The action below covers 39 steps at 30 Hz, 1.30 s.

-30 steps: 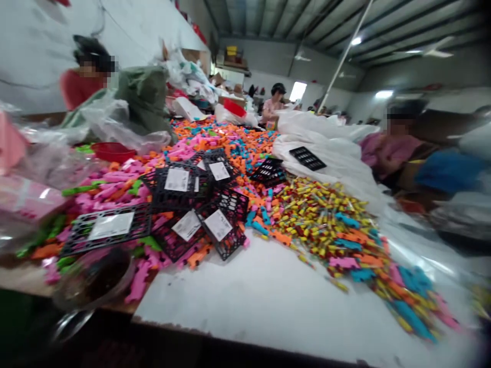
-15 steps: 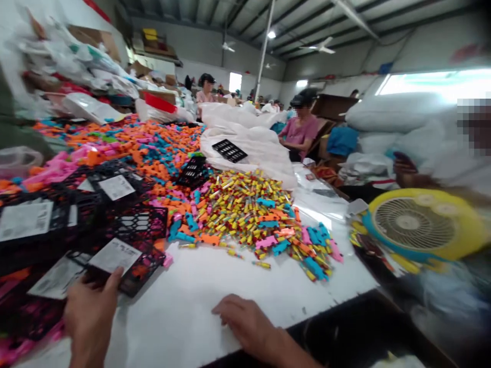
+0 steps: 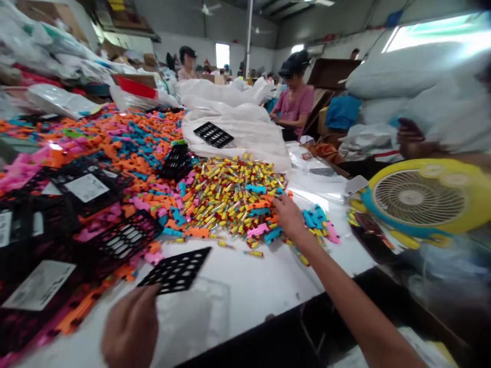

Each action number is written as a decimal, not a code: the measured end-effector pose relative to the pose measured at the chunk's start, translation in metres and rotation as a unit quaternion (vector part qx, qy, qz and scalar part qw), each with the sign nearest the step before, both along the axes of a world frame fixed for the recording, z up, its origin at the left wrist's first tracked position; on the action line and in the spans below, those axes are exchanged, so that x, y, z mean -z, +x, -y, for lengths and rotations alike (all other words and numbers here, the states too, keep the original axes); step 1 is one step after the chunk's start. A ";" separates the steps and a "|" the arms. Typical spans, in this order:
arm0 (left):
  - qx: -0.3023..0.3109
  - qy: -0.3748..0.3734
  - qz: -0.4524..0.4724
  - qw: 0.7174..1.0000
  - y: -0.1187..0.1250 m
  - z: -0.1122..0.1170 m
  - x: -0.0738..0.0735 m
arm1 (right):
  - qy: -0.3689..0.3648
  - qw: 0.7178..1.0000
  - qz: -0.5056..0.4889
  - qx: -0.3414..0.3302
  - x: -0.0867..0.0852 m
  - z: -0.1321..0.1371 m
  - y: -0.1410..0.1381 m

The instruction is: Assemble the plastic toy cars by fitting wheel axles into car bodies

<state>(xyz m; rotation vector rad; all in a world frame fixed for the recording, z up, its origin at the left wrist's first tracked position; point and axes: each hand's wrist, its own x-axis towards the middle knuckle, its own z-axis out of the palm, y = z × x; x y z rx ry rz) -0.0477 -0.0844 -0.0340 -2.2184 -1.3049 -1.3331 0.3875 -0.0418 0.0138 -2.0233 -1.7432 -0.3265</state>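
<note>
My left hand [image 3: 132,327] is at the near edge of the white table [image 3: 264,286] and holds a flat black perforated tray [image 3: 175,270] by its near corner, just above the tabletop. My right hand [image 3: 288,214] reaches far forward into a heap of small yellow and red pieces [image 3: 226,197], mixed with blue, orange and pink plastic parts [image 3: 264,232]. Its fingers rest on the right side of the heap; whether they hold a piece is hidden.
Several black trays with white labels [image 3: 86,186] lie on pink and orange parts at the left. A yellow and blue fan [image 3: 422,202] stands at the right. White sacks [image 3: 238,122] lie behind the heap. Other people sit farther along.
My left hand has picked up a black tray and brought it toward me. My right hand left the near table edge and stretched out to the heap. The view swung left and down.
</note>
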 end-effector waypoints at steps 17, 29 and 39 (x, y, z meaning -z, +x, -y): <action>0.145 -0.092 -0.157 0.973 0.058 0.069 0.019 | -0.129 0.715 -0.659 -0.196 0.037 0.040 -0.174; 0.142 -0.114 -0.113 0.977 0.060 0.072 0.026 | -0.212 0.777 -0.522 -0.280 0.054 0.027 -0.224; 0.151 -0.132 -0.094 0.975 0.060 0.070 0.028 | -0.217 0.804 -0.471 -0.289 0.048 0.029 -0.220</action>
